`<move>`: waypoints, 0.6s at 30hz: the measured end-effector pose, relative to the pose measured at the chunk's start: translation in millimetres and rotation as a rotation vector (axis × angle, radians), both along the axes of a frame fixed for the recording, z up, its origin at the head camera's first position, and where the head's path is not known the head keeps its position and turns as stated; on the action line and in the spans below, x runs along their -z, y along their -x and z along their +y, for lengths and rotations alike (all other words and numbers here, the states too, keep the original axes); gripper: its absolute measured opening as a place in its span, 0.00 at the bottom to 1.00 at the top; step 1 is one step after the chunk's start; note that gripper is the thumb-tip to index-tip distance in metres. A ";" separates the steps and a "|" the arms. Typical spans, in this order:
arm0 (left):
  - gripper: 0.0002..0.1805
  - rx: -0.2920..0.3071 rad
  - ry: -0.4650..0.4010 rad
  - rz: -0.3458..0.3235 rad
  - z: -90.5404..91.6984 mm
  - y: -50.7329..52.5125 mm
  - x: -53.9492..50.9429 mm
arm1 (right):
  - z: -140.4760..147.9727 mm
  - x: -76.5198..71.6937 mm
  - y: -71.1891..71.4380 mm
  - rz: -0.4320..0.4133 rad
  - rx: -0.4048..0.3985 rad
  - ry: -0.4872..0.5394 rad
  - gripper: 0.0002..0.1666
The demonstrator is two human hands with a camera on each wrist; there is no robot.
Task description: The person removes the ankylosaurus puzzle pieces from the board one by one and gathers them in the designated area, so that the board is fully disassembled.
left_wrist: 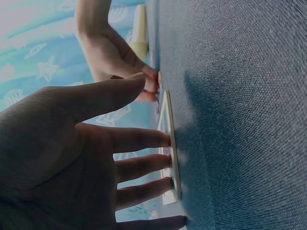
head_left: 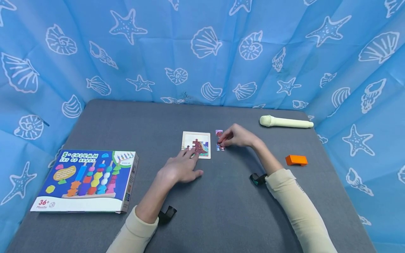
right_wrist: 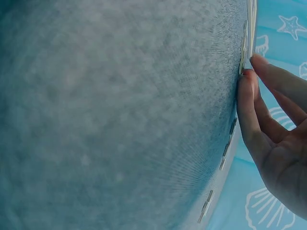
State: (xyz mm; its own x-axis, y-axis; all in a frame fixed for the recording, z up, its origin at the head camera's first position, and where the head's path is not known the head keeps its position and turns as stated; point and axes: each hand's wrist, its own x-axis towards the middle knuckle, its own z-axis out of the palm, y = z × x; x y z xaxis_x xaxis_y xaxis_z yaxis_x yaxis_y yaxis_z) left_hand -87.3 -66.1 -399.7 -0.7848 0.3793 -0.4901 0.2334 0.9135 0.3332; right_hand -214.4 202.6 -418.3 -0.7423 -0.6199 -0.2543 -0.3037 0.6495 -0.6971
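Observation:
A small square wooden puzzle board (head_left: pixel 197 133) lies on the table with joined pieces in its lower right part. My left hand (head_left: pixel 181 168) rests its extended fingertips on the board's near left side, covering part of it. In the left wrist view, these fingers (left_wrist: pixel 139 165) are spread over the frame. Right of the board, my right hand (head_left: pixel 238 136) pinches a puzzle piece, mostly hidden, between thumb and fingers low over the table. Other puzzle pieces (head_left: pixel 219 132) lie in a narrow column there. Their thin edges (right_wrist: pixel 206 206) show in the right wrist view.
A boxed bead set (head_left: pixel 85 181) lies at the left. A pale toy microphone (head_left: pixel 286 122) lies at the back right, with an orange arched block (head_left: pixel 296 160) nearer. A blue shell-patterned curtain (head_left: pixel 177 45) surrounds the grey table (head_left: pixel 215 221). Dark straps hang by both wrists.

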 end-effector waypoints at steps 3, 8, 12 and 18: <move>0.41 -0.001 -0.004 0.000 -0.3 -0.3 -0.2 | -1.0 -0.3 -0.4 -0.006 0.019 0.008 0.09; 0.42 -0.007 -0.001 -0.011 -0.4 0.3 -0.1 | -6.2 -1.8 -1.9 -0.029 0.039 0.057 0.11; 0.41 -0.006 0.001 -0.014 -0.5 0.8 0.0 | -12.3 -3.8 -4.1 -0.057 0.045 0.098 0.12; 0.41 -0.005 -0.003 -0.010 -1.3 1.6 -0.2 | -23.9 -3.9 -6.9 -0.080 0.056 0.155 0.13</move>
State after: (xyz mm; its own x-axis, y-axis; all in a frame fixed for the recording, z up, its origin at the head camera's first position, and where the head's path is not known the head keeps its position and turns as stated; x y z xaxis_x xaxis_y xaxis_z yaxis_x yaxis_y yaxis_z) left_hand -88.9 -67.3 -399.5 -0.7815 0.3771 -0.4971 0.2255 0.9136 0.3385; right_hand -207.6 178.7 -414.4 -0.7584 -0.6142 -0.2182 -0.2097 0.5468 -0.8106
